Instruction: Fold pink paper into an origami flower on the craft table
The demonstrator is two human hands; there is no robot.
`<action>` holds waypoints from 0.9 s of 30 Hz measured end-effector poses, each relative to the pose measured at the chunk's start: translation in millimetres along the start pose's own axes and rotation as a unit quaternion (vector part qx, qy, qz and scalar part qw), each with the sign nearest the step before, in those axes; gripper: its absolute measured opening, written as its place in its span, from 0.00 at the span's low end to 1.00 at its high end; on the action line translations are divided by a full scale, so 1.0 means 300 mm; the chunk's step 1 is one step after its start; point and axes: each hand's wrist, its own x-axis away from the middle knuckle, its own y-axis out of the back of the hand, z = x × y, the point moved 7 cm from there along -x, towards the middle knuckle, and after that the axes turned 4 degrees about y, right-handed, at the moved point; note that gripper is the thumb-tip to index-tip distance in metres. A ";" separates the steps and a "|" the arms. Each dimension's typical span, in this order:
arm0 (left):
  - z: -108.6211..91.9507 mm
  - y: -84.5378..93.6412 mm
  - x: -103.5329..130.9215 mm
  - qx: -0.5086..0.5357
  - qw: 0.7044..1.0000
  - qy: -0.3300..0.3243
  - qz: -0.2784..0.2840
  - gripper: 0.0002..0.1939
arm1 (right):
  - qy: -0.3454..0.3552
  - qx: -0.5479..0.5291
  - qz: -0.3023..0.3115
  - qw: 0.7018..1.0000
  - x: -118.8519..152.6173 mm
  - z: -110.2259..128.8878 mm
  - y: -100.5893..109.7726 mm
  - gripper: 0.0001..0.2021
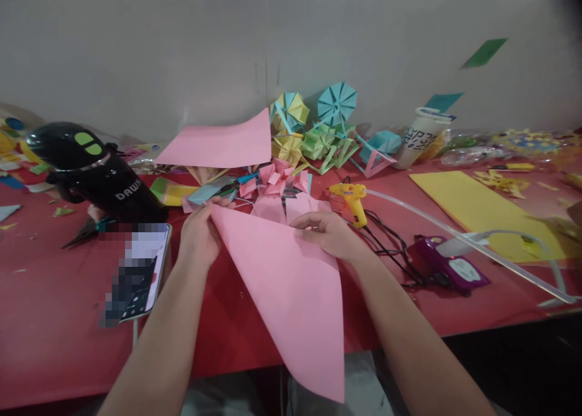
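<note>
A large pink sheet of paper (291, 282) is held between my two hands above the front of the red table. My left hand (200, 237) grips its upper left corner, fingers partly hidden behind it. On the upper right edge, my right hand (325, 234) pinches the paper between thumb and fingers. The sheet's lower end hangs past the table edge over my lap. Just beyond lie cut pink paper pieces (268, 208) and folded pink paper shapes (275, 176).
A phone (152, 276) and a black bottle (109, 179) stand left. A yellow glue gun (350, 201), purple power strip (448, 264) and yellow paper (491, 216) lie right. Folded paper wheels (336, 104), a pink sheet (222, 142) and a paper cup (422, 134) are by the wall.
</note>
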 end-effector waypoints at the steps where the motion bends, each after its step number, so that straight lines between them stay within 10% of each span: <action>1: 0.000 0.001 0.000 -0.001 1.000 -0.002 -0.001 0.07 | 0.001 0.000 0.001 1.000 0.000 -0.001 -0.001 0.10; 27: -0.001 0.003 -0.002 -0.007 1.000 0.010 -0.004 0.10 | -0.012 -0.005 -0.001 1.000 0.008 -0.013 -0.002 0.11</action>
